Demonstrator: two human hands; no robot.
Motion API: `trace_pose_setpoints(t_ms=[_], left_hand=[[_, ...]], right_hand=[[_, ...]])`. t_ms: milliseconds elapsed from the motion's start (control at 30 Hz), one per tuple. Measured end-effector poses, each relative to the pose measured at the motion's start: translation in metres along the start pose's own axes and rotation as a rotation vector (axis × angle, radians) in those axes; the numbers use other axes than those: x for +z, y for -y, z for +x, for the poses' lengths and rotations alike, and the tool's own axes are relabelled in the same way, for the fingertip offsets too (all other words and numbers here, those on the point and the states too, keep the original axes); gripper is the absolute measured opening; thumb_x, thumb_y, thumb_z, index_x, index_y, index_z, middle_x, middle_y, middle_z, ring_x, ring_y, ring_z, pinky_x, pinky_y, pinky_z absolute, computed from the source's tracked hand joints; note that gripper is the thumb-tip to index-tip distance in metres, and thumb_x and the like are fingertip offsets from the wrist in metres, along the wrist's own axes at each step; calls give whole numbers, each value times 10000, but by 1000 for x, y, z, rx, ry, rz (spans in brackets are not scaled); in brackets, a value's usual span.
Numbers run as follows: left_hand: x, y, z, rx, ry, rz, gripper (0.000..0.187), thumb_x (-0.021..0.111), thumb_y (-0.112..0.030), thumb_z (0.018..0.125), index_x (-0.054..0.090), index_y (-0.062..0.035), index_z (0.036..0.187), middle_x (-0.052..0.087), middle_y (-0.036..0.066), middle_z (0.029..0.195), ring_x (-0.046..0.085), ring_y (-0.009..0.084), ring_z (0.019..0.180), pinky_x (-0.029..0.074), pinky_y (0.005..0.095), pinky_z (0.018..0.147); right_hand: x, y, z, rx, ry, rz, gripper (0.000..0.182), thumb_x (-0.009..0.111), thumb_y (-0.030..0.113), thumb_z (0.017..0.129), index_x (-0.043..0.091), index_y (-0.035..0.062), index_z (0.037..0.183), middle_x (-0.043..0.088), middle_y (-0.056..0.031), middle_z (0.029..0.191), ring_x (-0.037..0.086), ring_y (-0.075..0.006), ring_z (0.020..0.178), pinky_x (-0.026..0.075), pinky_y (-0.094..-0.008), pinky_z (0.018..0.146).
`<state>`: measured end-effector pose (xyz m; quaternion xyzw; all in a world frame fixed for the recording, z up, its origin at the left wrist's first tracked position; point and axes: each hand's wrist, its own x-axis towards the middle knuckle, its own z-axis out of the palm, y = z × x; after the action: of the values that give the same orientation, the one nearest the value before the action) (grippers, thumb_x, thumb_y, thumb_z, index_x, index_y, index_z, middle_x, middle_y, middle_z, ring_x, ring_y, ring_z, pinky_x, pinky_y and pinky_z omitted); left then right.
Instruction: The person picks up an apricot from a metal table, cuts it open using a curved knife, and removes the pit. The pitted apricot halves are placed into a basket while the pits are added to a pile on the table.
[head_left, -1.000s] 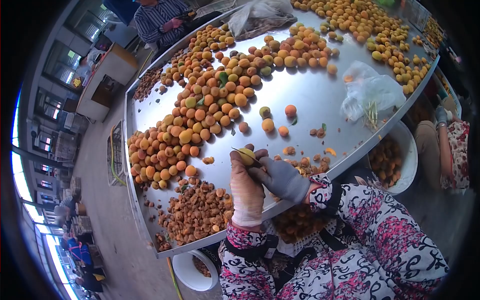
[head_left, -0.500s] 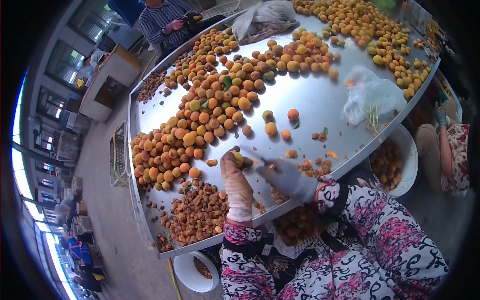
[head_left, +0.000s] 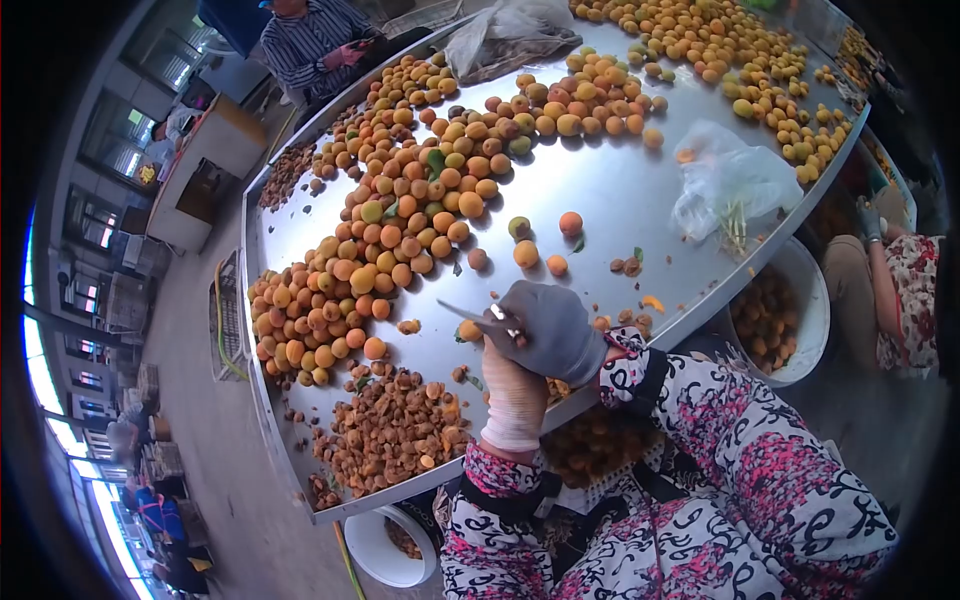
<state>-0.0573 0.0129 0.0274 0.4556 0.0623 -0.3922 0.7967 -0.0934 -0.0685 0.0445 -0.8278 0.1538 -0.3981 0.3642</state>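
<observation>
My right hand, in a grey glove, is closed around a small knife whose blade points left over the metal table. Behind and below it is my left hand in a pale striped glove, its fingers largely covered by the right hand. A yellow apricot shows at the left hand's fingertips, partly hidden by the knife. Left of my hands lies a heap of brown apricot pits. Beyond them spreads a long pile of whole apricots; a few loose ones lie nearer.
A clear plastic bag lies near the table's right edge, another bag at the far side. A white tub of apricots stands right, a white bucket below the front edge. One person sits opposite, another at right.
My right hand with the knife has moved left and up, over the left hand. My left hand has shifted right and down. The whole view has swung slightly, moving the table leftward.
</observation>
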Motion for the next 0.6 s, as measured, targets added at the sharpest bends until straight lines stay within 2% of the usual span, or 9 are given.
trace_pose_setpoints(t_ms=[133, 200, 267, 333, 400, 500, 533, 567, 600], left_hand=[[-31, -11, 16, -211, 345, -325, 434, 422, -461, 907, 503, -58, 1047, 562, 63, 897, 541, 167, 788, 460, 311, 708], [-29, -23, 24, -292, 185, -247, 472, 419, -451, 900, 534, -13, 1031, 571, 88, 799, 538, 201, 691, 467, 311, 674], [-26, -26, 21, -240, 33, -283, 506, 451, -457, 883, 545, 9, 1060, 564, 100, 747, 507, 208, 623, 457, 305, 661], [-44, -28, 24, -233, 292, -301, 521, 463, -462, 868, 537, 0, 1097, 564, 102, 748, 502, 213, 629, 434, 335, 650], [-57, -27, 28, -236, 557, -315, 540, 475, -467, 853, 529, -8, 1133, 565, 104, 749, 497, 218, 635, 412, 364, 639], [-45, -34, 17, -229, 394, -193, 532, 485, -494, 854, 554, -14, 1075, 511, 67, 644, 455, 169, 551, 377, 280, 510], [-42, -33, 15, -236, 395, -191, 532, 485, -494, 854, 554, -14, 1075, 511, 67, 644, 455, 169, 551, 377, 280, 510], [-38, -31, 13, -277, 356, -218, 516, 483, -503, 854, 563, -30, 1046, 508, 61, 628, 444, 158, 523, 369, 280, 493], [-35, -28, 13, -321, 318, -242, 501, 481, -511, 853, 573, -46, 1016, 504, 54, 612, 433, 147, 496, 361, 279, 476]], right_hand=[[-17, 18, 2, 26, 161, 227, 285, 668, 311, 775, 554, 55, 717, 539, -102, 639, 537, -283, 548, 410, -347, 476], [-24, 12, 0, 88, 197, 313, 280, 671, 304, 771, 593, 35, 767, 571, -93, 664, 560, -224, 561, 430, -307, 514], [-34, 8, -3, 561, 579, 690, 335, 673, 318, 771, 628, 4, 877, 614, -89, 724, 584, -160, 617, 446, -268, 574], [-46, 9, -3, 328, 1011, 361, 411, 654, 354, 786, 621, 16, 1017, 635, -93, 778, 605, -157, 701, 458, -262, 622], [-32, -13, -29, 112, 1091, 548, 321, 649, 318, 771, 640, 53, 952, 619, -56, 821, 595, -174, 749, 452, -289, 715], [-34, -15, -10, 88, 1064, 296, 417, 648, 365, 786, 611, 40, 1046, 623, -72, 736, 591, -161, 659, 456, -258, 601], [-45, 2, 18, 382, 1086, 265, 376, 631, 334, 809, 613, 44, 1046, 604, -31, 665, 569, -121, 612, 434, -235, 560], [-28, -8, 10, 703, 730, 880, 270, 613, 229, 823, 617, -17, 933, 596, -59, 646, 569, -112, 550, 437, -225, 491], [-44, 4, 32, 782, 622, 791, 263, 598, 234, 832, 591, -27, 860, 532, -15, 538, 527, -102, 455, 373, -198, 381]])
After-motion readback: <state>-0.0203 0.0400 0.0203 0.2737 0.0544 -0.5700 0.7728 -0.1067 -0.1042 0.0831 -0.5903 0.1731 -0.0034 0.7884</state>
